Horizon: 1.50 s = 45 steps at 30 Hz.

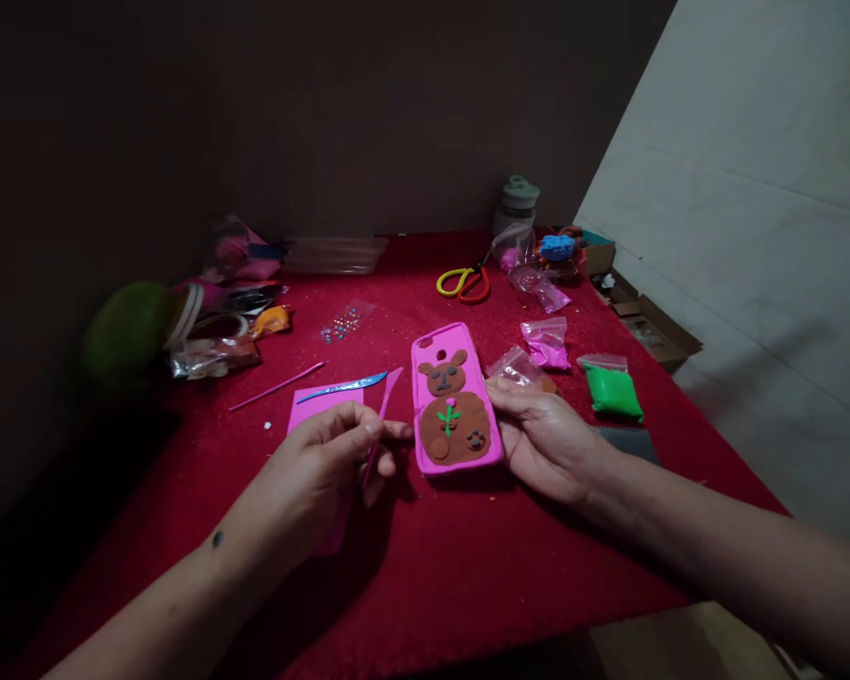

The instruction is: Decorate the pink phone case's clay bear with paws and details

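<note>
A pink phone case (475,378) bears a brown clay bear with a green-stemmed pink flower and a dark paw print. My right hand (545,439) grips its right edge, thumb on the front. Pinched in my left hand (344,449) is a pink modelling tool (390,385) with a flat, widened end pointing up. One left fingertip reaches to the case's lower left edge. Behind that hand, a blue modelling knife (350,385) rests across a pink sheet (308,404), which my hand partly covers. To the left lies a thin pink stick (276,386).
On the red cloth (467,567) are scissors (463,283), a bag of green clay (613,389), a bag of pink clay (546,343), scattered beads (341,324) and orange clay (271,321). A lidded jar (517,203) stands at the back; a cardboard box (652,326) is right.
</note>
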Available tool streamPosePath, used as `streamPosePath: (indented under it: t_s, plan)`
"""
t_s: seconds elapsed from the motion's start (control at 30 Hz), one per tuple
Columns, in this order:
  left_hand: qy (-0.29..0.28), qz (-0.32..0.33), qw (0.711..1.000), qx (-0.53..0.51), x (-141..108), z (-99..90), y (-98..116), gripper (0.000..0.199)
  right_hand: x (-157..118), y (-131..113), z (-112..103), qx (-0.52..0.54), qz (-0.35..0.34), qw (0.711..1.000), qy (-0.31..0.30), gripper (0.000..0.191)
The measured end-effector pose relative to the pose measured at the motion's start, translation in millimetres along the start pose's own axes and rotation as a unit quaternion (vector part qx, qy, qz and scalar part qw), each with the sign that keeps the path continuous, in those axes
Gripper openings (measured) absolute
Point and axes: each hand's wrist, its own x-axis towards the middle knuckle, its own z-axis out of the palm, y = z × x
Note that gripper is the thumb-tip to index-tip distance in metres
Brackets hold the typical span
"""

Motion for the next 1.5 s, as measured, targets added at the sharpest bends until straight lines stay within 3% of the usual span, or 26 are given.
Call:
streamPosePath:
  t_s: [0.2,0.43,0.6,0.77,0.87,1.0,1.27,1.5]
  plan:
    - [0.036,0.064,0.997,0.009,-7.3,1.9,7.8,0.016,-5.5,-8.3,-0.2,0.025,-0.061,0.997,-0.037,0.02]
    - [0.032,0.074,0.992,0.093,-8.8,2.7,0.7,0.033,-8.2,-21.2,-3.2,0.023,-0.101,0.989,-0.106,0.014]
    - [0.028,0.06,0.993,0.1,-10.1,7.4,-0.7,0.021,-9.9,-24.8,-3.0,0.026,-0.105,0.986,-0.126,0.011]
    - [0.038,0.089,0.988,0.124,-19.8,11.0,14.7,0.046,-8.9,-26.0,-3.3,0.022,-0.121,0.984,-0.128,0.01]
    - [0.031,0.149,0.97,0.187,-26.5,10.3,25.2,0.024,-6.8,-26.1,-5.6,0.026,-0.127,0.983,-0.134,0.009]
    - [0.013,0.2,0.951,0.236,-33.1,15.8,32.7,0.017,-5.0,-26.1,-7.3,0.035,-0.137,0.979,-0.146,0.01]
    - [-0.069,0.077,0.974,0.203,-30.3,48.6,13.8,0.03,-6.8,-26.8,-2.6,0.028,-0.162,0.978,-0.128,0.009]
    - [-0.053,0.067,0.973,0.214,-25.2,45.9,4.3,0.029,-7.3,-24.7,1.6,0.044,-0.167,0.978,-0.119,0.02]
